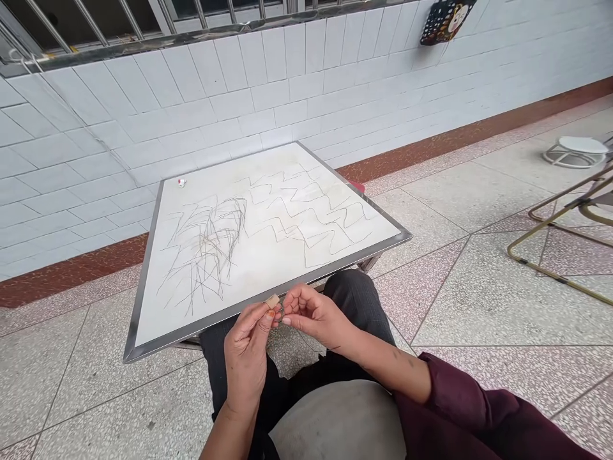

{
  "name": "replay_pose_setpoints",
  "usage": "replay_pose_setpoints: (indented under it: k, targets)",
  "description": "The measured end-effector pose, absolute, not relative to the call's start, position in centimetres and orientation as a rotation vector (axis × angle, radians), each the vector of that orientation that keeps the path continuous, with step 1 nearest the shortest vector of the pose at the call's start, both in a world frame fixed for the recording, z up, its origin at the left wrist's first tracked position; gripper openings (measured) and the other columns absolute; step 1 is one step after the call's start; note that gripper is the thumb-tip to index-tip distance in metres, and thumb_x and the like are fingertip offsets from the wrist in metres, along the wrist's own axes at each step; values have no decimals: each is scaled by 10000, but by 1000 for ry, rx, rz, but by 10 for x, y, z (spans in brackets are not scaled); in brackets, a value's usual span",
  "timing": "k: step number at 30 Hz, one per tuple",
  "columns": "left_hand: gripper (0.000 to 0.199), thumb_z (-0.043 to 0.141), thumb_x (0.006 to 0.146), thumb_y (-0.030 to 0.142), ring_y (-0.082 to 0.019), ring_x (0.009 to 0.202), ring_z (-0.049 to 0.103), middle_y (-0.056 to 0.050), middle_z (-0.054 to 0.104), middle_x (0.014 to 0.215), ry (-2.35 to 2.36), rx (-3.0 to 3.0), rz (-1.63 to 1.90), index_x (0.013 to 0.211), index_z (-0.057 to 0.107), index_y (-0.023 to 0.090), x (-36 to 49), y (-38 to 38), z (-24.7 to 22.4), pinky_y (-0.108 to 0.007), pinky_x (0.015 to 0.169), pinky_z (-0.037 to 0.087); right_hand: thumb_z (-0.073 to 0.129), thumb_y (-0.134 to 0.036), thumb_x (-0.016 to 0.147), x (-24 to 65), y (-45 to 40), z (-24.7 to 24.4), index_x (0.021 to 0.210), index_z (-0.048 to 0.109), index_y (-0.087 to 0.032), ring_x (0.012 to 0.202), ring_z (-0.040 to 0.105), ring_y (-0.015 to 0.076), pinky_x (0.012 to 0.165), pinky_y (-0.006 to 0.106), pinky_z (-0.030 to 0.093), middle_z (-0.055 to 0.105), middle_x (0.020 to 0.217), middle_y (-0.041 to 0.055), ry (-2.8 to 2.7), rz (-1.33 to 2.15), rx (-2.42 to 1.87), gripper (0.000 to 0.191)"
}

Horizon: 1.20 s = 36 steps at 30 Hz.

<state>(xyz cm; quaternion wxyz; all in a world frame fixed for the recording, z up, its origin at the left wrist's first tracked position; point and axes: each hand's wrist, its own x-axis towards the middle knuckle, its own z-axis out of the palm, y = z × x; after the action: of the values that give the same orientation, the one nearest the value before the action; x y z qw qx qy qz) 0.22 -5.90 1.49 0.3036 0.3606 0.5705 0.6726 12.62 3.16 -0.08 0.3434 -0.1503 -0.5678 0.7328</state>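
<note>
**What are your hands doing right now?**

I'm pinching a small tan block (pixel 272 301) at the fingertips of my left hand (pixel 246 354), so that hand is closed on it. My right hand (pixel 318 316) is curling in just beside it, close around a thin dark ring (pixel 280 312).

**Is your right hand holding that ring?**

I can't tell. Its fingertips (pixel 290 301) are bending in and touching or nearly touching the ring, but my fingers are hiding too much of it to say whether they're gripping it.

**Which way is the block lying from your grip?**

It's sitting right at the top of my left fingertips and pointing across toward my right hand. Its long axis is running almost level, tilting slightly up on the right. My left hand is the nearer one because it's holding the block, while my right is closing in from just beside it, with the ring sitting between them.

**And where's all this happening?**

My hands are working just in front of the near steel frame (pixel 306 283) of a white board (pixel 292 172), which is resting across my dark trousers (pixel 354 300). Pencil-like scribbles and zigzag lines are covering the board, and a small white-and-red object (pixel 181 182) is sitting near its far corner.
</note>
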Motion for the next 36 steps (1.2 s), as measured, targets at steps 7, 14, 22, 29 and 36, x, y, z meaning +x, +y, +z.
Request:
replay_pose_setpoints:
  k: [7, 14, 22, 29, 36]
  targets:
    - [158, 762, 748, 252, -215, 978, 647, -41, 729, 984, 1538, 887, 1827, 905, 773, 235, 8, -57, 15, -355, 864, 532, 785, -404, 742, 126, 29, 7, 815, 595, -202, 643, 538, 93, 628, 239, 472, 598, 715, -40, -1389, 2077, -379, 286]
    - [216, 793, 719, 250, -143, 834, 661, -3, 746, 908, 1601, 689, 1992, 934, 767, 242, 3, -57, 25, -278, 817, 522, 796, -385, 744, 132, 31, 3, 865, 615, -167, 582, 543, 63, 567, 186, 425, 636, 713, -28, -1308, 2459, -460, 308]
    - [256, 795, 714, 215, -101, 748, 616, 7, 717, 818, 1544, 624, 2148, 968, 758, 224, -8, -54, 42, -227, 742, 501, 627, -414, 896, 138, 30, 4, 963, 618, -185, 682, 590, 81, 580, 192, 469, 646, 877, 15, -1290, 2325, -382, 239]
    - [275, 794, 710, 213, -111, 765, 626, 1, 708, 810, 1490, 577, 2196, 982, 749, 215, -11, -49, 49, -238, 746, 502, 674, -347, 864, 137, 27, 1, 951, 633, -205, 681, 592, 91, 590, 219, 510, 639, 885, 8, -1478, 2001, -360, 172]
    - [258, 813, 692, 238, -107, 743, 617, -4, 700, 785, 1362, 605, 1994, 941, 754, 201, 3, -46, 44, -218, 705, 502, 639, -311, 891, 134, 22, -1, 940, 692, -231, 742, 660, 137, 657, 256, 546, 700, 855, 20, -1691, 1470, -510, 109]
